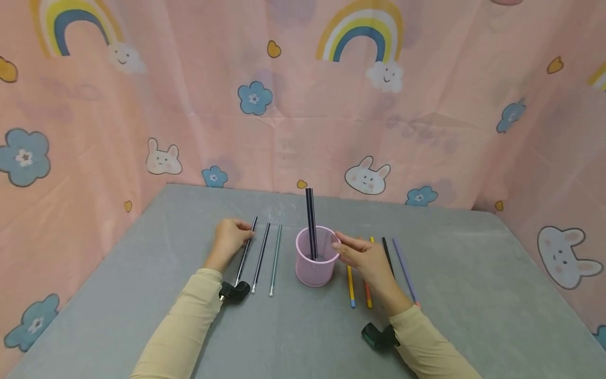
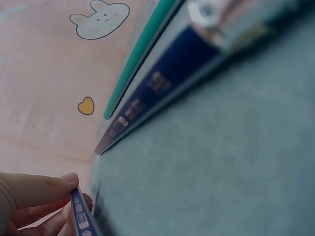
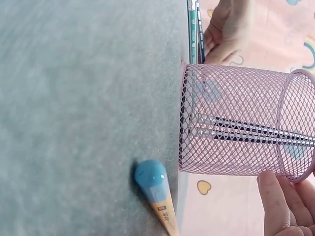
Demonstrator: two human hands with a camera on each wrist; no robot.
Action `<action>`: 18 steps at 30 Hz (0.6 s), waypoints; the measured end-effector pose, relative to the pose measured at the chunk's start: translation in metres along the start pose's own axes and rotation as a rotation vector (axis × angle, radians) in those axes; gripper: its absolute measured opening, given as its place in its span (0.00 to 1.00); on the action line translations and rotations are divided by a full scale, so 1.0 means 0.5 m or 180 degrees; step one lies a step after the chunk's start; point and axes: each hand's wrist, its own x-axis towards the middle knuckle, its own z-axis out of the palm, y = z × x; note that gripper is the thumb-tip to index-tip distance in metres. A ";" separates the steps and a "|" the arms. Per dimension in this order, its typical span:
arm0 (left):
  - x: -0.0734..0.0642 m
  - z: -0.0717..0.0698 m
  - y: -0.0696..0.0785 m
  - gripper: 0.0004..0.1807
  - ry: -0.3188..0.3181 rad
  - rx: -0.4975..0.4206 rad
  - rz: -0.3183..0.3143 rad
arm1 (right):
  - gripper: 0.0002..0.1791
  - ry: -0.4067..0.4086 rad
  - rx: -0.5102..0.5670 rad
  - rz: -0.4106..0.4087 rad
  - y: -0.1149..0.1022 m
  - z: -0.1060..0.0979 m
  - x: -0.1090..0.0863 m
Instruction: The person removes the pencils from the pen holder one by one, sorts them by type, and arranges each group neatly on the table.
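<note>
My left hand (image 1: 230,241) pinches a dark blue pencil (image 1: 243,260) near its far end, thumb and fingers on either side. To its right lie another dark blue pencil (image 1: 261,259) and a green pencil (image 1: 276,260), roughly parallel; silvery ends face me. A pink mesh pencil cup (image 1: 314,275) stands upright at the table's middle. Two dark pencils (image 1: 311,218) lean inside it, silvery ends down in the right wrist view. My right hand (image 1: 371,259) holds the cup's rim from the right, with its fingertips at the edge.
Right of the cup lie a yellow pencil (image 1: 351,289) with a blue end, an orange one (image 1: 367,296), a black one (image 1: 387,255) and a purple one (image 1: 406,273), partly under my right hand. Pink patterned cloth (image 1: 293,142) hangs behind the grey table (image 1: 473,295).
</note>
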 end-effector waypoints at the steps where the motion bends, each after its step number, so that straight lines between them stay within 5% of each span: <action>1: -0.001 0.002 0.000 0.10 -0.0016 0.0004 -0.0012 | 0.29 0.0006 -0.0005 -0.0010 0.000 -0.001 -0.001; 12: -0.001 0.008 0.000 0.08 -0.0004 0.0058 -0.0052 | 0.29 0.0028 -0.0011 -0.0011 0.000 -0.003 -0.003; 18: -0.016 -0.004 0.022 0.08 0.0137 0.0062 0.0136 | 0.28 0.0020 -0.0002 0.0002 0.003 -0.001 0.000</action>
